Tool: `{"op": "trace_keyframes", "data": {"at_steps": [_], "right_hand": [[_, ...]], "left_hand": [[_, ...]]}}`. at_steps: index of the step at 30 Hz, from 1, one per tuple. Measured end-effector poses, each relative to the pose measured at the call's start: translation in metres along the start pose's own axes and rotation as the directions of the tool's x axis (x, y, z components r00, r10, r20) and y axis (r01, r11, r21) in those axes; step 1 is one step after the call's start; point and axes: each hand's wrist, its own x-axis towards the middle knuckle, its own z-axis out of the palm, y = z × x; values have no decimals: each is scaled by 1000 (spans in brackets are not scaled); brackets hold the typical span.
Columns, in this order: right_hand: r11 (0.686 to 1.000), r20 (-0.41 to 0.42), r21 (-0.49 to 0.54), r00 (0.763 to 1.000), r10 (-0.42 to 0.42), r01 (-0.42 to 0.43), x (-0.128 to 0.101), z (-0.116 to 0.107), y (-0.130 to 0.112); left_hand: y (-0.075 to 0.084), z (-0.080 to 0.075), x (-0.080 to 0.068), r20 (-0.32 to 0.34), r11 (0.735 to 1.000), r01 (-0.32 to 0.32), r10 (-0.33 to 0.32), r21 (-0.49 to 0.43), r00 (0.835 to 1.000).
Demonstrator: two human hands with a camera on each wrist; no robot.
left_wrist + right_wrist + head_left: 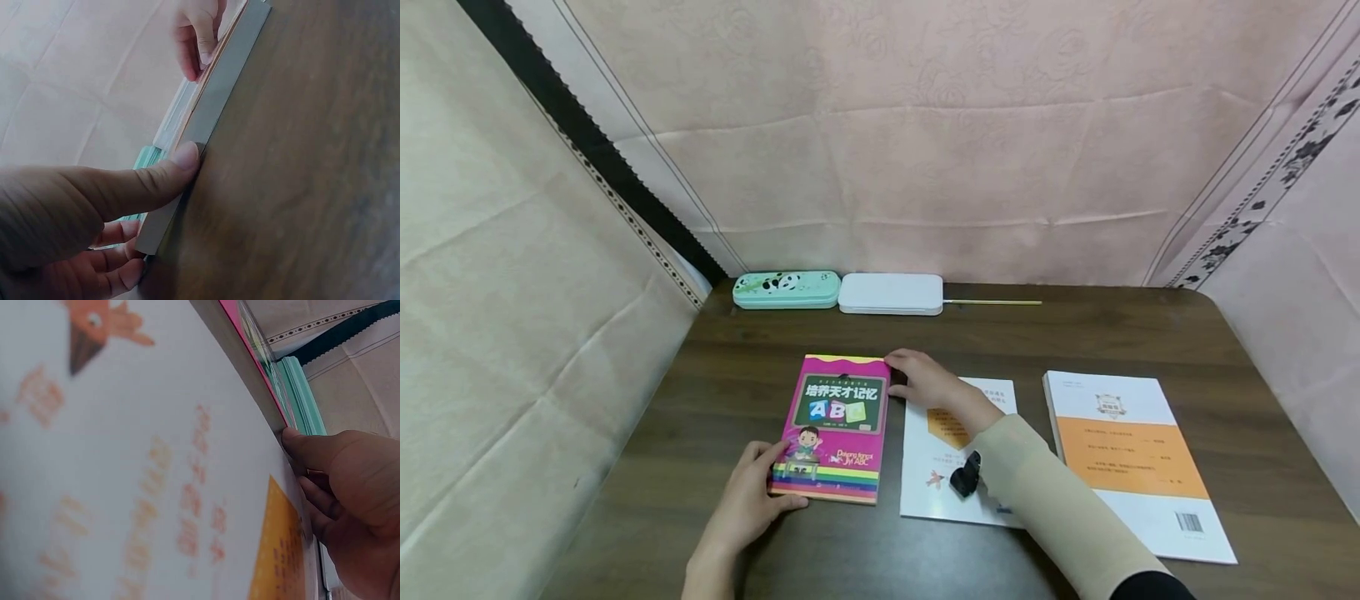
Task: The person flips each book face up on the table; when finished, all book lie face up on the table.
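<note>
The pink book (838,427) serves as the landmark: it lies flat on the dark wooden tabletop (1150,333), cover up, near the front edge. At its near left corner sits the left hand (752,496) — thumb laid on the cover, fingers curled under the edge, so the grip is clasped on that corner; the left wrist view shows the thumb tip pressed against the book's side. Behind the book, against the cloth backdrop, rest a green panda pencil case (786,289) and, just right of it, a white case (891,293) with a thin yellow stick (992,302) lying beyond that. At the book's far right corner the right hand (925,379) has its fingers curled around the edge, the grip closed on the corner. Just right of the book, under that forearm, lies a white booklet (936,492) with orange print — and farther right, apart from it, a white-and-orange book (1131,454).
</note>
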Motion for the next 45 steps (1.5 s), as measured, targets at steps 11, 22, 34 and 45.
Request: {"op": "trace_keyframes", "data": {"at_steps": [11, 22, 34, 45], "right_hand": [[990, -38, 95, 994, 104, -100, -13, -6, 2], [984, -110, 61, 978, 176, -170, -52, -26, 12], [970, -157, 67, 958, 241, -233, -84, -33, 26], [964, -200, 45, 943, 265, -261, -111, -39, 43]], "left_hand": [[16, -6, 0, 48, 997, 30, -33, 73, 998], [47, 14, 9, 36, 992, -119, 120, -39, 992], [70, 37, 18, 43, 988, -156, 156, -5, 987], [82, 51, 24, 88, 977, -210, 211, -23, 973]]}}
